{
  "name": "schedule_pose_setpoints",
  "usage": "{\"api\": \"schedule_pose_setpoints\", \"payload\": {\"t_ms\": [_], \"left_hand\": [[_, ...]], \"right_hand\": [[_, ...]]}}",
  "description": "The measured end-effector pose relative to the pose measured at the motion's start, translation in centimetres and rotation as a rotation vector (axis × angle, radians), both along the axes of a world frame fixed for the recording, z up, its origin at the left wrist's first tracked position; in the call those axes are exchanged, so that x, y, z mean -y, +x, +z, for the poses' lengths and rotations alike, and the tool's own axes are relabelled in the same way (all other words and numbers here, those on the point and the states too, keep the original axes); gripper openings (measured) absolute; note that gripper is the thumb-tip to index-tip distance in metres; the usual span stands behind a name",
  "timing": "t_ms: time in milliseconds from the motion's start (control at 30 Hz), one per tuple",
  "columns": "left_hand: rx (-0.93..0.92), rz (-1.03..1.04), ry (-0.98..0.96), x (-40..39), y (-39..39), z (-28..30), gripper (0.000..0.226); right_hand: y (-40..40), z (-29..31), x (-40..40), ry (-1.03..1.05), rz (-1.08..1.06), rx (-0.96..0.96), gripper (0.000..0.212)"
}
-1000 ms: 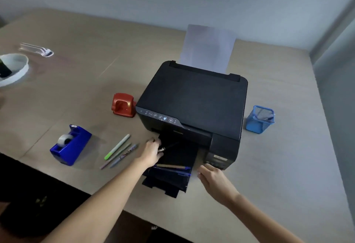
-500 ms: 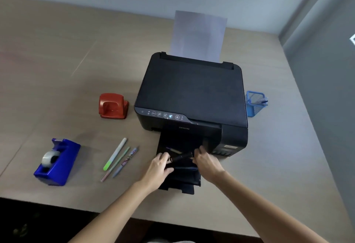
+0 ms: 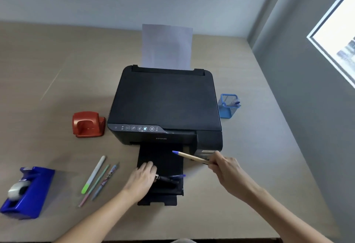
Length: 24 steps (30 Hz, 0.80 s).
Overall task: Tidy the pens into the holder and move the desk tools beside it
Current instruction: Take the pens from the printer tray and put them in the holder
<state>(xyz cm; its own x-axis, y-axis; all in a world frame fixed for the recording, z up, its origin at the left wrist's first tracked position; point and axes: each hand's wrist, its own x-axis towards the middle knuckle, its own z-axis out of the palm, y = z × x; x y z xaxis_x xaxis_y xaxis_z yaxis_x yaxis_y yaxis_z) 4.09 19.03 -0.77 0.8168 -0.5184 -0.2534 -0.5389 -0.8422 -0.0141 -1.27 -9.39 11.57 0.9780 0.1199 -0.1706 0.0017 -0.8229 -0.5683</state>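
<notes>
My right hand (image 3: 224,166) holds a tan pen with a blue cap (image 3: 189,156) lifted over the printer's black output tray (image 3: 159,158). My left hand (image 3: 142,177) grips a black pen (image 3: 168,179) lying on the tray, next to a blue pen (image 3: 177,176). Three more pens lie on the desk to the left: a white and green one (image 3: 93,174), a green and pink one (image 3: 96,184) and a patterned one (image 3: 105,180). The blue mesh holder (image 3: 227,106) stands right of the printer with something inside. A red hole punch (image 3: 88,123) and a blue tape dispenser (image 3: 26,191) sit at the left.
The black printer (image 3: 165,104) fills the desk's middle, with a paper sheet (image 3: 167,46) upright in its rear feed. A grey wall runs close along the desk's right edge. The desk's front edge is just under my forearms.
My right hand has lifted the tan pen off the tray and drawn it to the right. My left hand stays on the tray at the black pen. The camera view tilted up.
</notes>
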Motion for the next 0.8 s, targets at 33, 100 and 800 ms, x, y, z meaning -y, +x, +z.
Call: {"api": "schedule_pose_setpoints", "payload": {"t_ms": [33,100,800], "left_hand": [[0.015,-0.011,0.026,0.2,0.0,0.3,0.039],[0.037,-0.024,0.069,0.4,0.4,0.1,0.04],[-0.617,0.187,-0.278,28.1,21.5,19.4,0.021]], "right_hand": [[0.1,1.1,0.8,0.027,0.002,0.023,0.014],[0.7,3.2,2.3,0.07,-0.007,0.081,0.013],[18.7,0.6,20.7,-0.012,-0.605,0.226,0.013]]}}
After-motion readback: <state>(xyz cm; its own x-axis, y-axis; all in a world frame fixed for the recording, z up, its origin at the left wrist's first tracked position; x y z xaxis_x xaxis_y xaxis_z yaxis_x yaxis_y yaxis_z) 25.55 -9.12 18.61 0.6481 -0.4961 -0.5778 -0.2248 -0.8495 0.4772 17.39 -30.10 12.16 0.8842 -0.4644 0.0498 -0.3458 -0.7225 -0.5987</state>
